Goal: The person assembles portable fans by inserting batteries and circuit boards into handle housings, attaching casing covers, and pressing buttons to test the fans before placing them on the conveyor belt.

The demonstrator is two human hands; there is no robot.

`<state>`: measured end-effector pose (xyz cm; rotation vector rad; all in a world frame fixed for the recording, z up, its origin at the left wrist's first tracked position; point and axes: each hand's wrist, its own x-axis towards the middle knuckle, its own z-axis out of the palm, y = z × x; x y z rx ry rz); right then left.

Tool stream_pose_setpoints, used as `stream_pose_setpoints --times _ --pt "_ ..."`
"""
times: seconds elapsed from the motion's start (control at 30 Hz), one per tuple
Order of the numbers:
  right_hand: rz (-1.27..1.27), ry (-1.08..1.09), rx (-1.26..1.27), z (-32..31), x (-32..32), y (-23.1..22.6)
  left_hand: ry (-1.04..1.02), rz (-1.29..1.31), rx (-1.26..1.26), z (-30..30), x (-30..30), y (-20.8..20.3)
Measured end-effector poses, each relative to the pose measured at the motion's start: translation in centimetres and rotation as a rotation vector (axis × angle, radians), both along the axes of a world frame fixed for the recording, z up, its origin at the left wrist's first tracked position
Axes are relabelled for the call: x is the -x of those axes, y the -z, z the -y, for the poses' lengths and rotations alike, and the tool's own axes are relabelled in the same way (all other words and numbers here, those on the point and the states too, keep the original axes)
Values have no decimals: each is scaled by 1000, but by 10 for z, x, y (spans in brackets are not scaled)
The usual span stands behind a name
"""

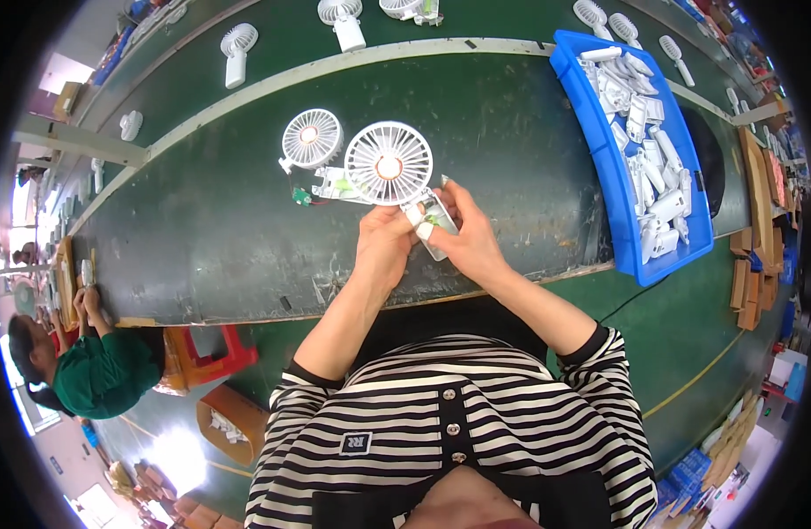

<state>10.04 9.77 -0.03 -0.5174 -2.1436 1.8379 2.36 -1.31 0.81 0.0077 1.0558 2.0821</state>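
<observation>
I hold a white handheld fan (389,164) over the dark bench, its round grille pointing away from me. My left hand (384,240) grips it just below the grille. My right hand (469,236) is closed round its handle (438,231), which looks uncovered, with something green inside. Both thumbs lie close together at the handle; the fingertips behind it are hidden. Beyond my left hand lies a second white fan (312,138), with an opened handle (333,185) beside it, partly covered by the held fan. A small green circuit board (301,197) hangs there on wires.
A blue bin (630,251) full of white plastic handle parts stands at the bench's right. Several finished-looking fans (238,53) stand on the green conveyor (286,35) beyond a pale rail. A co-worker in green (105,375) sits at the far left, near a red stool (233,353).
</observation>
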Motion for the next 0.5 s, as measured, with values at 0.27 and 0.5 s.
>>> stream_pose_setpoints --times 0.27,0.5 --pt "99 48 -145 4 4 -6 -72 -32 55 -2 -7 0" --pt "18 47 -603 11 18 -20 -65 -121 94 -5 -1 5"
